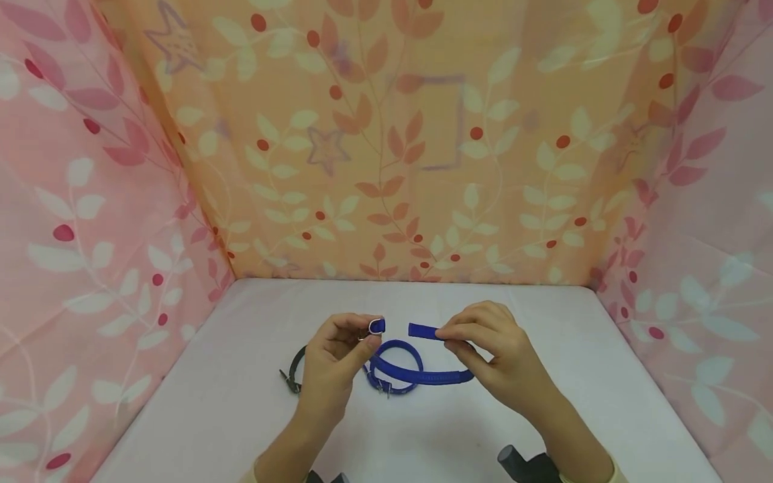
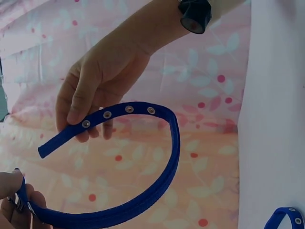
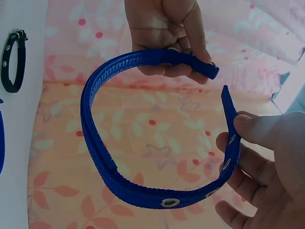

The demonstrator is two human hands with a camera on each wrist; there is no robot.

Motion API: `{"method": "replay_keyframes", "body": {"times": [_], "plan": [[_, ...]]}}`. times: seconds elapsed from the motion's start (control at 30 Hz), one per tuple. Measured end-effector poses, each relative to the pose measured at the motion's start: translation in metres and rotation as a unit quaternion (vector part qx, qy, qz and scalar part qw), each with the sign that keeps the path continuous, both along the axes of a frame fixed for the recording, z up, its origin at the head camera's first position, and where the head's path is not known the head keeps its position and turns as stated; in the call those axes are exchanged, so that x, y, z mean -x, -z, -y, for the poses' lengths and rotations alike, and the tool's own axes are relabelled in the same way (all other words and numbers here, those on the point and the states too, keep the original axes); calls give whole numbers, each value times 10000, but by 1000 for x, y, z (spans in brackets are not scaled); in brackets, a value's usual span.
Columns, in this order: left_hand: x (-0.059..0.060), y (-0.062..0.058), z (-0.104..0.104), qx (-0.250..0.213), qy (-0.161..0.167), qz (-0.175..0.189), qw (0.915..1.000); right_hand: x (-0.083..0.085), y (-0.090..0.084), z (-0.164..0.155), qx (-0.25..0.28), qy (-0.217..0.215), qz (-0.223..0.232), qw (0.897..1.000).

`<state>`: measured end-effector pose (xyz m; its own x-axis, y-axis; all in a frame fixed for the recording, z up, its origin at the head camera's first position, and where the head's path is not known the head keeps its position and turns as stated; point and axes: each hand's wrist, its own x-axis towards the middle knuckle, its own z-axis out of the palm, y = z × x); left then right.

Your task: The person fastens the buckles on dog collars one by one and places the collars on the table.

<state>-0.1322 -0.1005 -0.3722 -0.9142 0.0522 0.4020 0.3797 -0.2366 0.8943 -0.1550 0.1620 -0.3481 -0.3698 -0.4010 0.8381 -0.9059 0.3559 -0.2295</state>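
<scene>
A blue pet collar point(image 1: 425, 377) with metal-ringed holes hangs in an undone loop between both hands above the table. The left hand point(image 1: 332, 359) pinches its buckle end, where a metal D-ring shows. Thumb and fingers of the right hand point(image 1: 498, 355) grip the holed strap close to its tip, which points at the left hand across a small gap. In the right wrist view, the strap tip point(image 3: 226, 93) stands just below the buckle end point(image 3: 209, 70). Behind the held collar, a second blue collar point(image 1: 395, 343) lies on the table, closed in a ring.
A black collar point(image 3: 19, 67) with a buckle lies on the white table point(image 1: 199, 416), partly behind the left hand in the head view. Flower-patterned cloth walls point(image 1: 386, 201) enclose the back and both sides. A dark wrist device point(image 1: 531, 463) sits at the right wrist.
</scene>
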Motion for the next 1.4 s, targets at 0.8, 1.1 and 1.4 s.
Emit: {"method": "replay_keyframes", "body": {"times": [0.8, 1.1, 1.4], "plan": [[-5, -2, -4, 678, -134, -416, 9967, -6, 0, 13, 96, -384, -455, 9982], [-5, 4, -7, 1383, 79, -1107, 9842, -7, 1, 14, 5, -366, -452, 9983], [-6, 3, -7, 1515, -75, -1086, 9824, -8, 2, 13, -149, -293, -393, 9987]]}}
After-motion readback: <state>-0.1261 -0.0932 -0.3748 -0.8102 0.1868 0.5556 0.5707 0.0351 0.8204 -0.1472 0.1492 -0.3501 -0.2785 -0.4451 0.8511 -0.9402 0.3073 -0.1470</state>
